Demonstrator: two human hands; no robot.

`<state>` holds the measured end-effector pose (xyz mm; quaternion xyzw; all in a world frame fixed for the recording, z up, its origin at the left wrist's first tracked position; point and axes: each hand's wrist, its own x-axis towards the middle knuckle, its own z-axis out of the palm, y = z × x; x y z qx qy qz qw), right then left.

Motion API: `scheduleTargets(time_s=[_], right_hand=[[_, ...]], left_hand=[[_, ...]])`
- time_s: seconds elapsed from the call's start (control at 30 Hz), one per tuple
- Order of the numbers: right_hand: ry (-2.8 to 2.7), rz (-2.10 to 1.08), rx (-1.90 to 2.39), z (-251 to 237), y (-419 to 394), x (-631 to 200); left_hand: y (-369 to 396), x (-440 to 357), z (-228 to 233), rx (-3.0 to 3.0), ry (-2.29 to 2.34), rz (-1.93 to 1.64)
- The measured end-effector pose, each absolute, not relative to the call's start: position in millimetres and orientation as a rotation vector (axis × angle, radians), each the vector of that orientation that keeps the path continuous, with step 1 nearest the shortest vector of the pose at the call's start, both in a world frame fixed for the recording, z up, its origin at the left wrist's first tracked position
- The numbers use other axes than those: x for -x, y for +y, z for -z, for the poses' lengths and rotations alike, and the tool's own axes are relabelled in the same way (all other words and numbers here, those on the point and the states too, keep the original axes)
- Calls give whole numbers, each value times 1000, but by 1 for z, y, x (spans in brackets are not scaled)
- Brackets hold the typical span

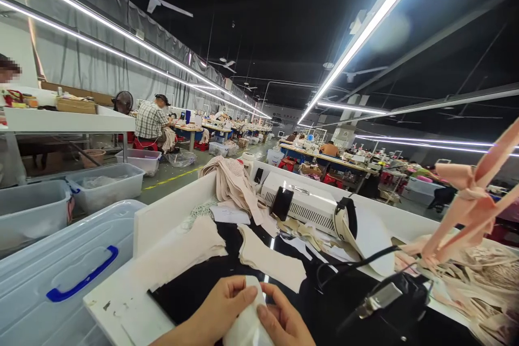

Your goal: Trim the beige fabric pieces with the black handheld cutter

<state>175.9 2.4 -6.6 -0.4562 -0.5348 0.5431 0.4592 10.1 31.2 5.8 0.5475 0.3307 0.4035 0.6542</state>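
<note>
At the bottom edge both my hands grip one white fabric piece (248,324). My left hand (221,308) pinches its top from the left with the thumb across it. My right hand (284,321) holds it from the right. Just beyond lie two beige cut fabric pieces (271,259) on a black cloth (194,284) spread over the white worktable (121,308). A heap of beige garments (233,181) sits further back on the table.
A white machine (304,200) with a black phone leaning on it stands mid-table. Black cables and a metal clip (383,297) lie at right, under hanging pink straps (472,194). Clear bins with lids (48,270) stand at left. A person in a checked shirt (151,119) sits far off.
</note>
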Motion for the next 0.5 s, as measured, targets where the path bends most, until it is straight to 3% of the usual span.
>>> scheduleTargets(time_s=[0.5], right_hand=[[-1167, -862, 1477, 9, 92, -284]], left_hand=[[185, -35, -6, -1731, 1252, -924]])
